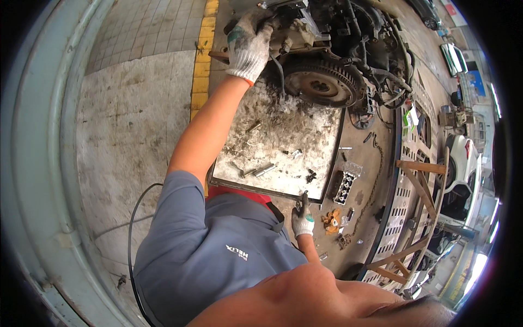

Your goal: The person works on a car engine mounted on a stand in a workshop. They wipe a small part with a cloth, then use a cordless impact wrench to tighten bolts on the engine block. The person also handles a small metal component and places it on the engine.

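Note:
My left hand, in a dirty white glove, has its fingers closed on a part at the upper left of the dark engine; exactly what they grip is hidden. Below hangs the toothed flywheel, over a grimy white tray with a black rim, holding a steel socket and several small dark pieces. At the tray's near right corner my gloved right hand reaches up with one blackened finger extended and the others curled; whatever these may hold is too small to make out.
A cylinder head, orange crumpled material and a chain lie right of the tray. Farther right are a slotted metal rail, a wooden frame and cars. A yellow strip and black hose are on the left.

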Demonstrator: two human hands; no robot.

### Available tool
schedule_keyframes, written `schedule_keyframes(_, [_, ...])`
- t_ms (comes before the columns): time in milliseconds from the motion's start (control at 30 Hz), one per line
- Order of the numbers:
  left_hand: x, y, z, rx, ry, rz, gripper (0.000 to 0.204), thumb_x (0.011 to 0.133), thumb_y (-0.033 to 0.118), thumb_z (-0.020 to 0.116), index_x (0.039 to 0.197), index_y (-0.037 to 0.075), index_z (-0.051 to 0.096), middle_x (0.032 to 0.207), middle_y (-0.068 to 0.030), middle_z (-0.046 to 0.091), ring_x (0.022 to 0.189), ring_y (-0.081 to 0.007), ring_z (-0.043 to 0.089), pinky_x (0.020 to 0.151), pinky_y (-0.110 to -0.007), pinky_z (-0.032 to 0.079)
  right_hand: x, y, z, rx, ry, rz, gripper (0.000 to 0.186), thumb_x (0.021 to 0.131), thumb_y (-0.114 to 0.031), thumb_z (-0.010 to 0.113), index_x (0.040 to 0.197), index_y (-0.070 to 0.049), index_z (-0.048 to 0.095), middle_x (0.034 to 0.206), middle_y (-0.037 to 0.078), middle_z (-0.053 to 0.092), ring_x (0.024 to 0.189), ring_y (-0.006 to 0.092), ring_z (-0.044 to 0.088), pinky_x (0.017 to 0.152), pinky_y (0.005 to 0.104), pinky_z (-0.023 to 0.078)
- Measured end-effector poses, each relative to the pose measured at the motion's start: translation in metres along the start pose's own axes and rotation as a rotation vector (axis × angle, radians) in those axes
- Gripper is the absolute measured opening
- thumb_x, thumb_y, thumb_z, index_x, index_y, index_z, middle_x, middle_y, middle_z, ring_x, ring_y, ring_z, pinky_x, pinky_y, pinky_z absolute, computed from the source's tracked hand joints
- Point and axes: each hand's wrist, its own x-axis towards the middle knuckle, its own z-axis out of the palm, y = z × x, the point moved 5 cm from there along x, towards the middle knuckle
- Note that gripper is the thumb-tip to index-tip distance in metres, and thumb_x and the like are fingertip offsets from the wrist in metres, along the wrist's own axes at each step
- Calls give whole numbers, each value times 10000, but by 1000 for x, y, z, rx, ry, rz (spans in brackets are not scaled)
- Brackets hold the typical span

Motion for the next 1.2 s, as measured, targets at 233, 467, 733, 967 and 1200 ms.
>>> schedule_keyframes(233, [2,2,-2,-151,122,179,348,1026,300,617,1296,88,673,1134,-113,761,948,-264,735,858,-360,571,-6,-21,-16,72,-28,122,726,942,-82,603,1608,-238,361,1116,217,722,814,300,706,728,419,546])
schedule_keyframes(467, [1,6,1,-219,-120,-55,394,1041,282,597,1306,-5,645,1235,-149,715,1063,-247,702,950,-359,548,36,-138,-121,576,160,-244,330,948,-12,661,1277,-39,658,1182,137,709,963,188,688,822,321,574])
schedule_keyframes(733, [9,-39,36,-107,-191,-3,385,1050,309,535,1283,22,643,1183,-172,690,1030,-305,673,869,-390,537,123,-421,-257,742,363,-634,398,930,-191,738,1285,-27,665,1147,130,753,980,188,713,839,309,564])
schedule_keyframes(967, [6,-36,30,-108,63,238,306,1019,227,585,1253,54,682,1205,-152,719,1054,-350,689,910,-437,545,175,-480,-271,361,557,-812,406,874,-260,771,1186,-10,701,1100,177,756,1002,307,731,896,376,554])
schedule_keyframes(1200, [6,-21,18,-1,-239,69,419,1083,329,401,1366,153,656,1358,-141,661,1172,-332,658,999,-427,530,177,-475,-270,455,515,-864,337,887,-173,768,1151,25,701,1047,147,767,946,225,723,875,347,550])
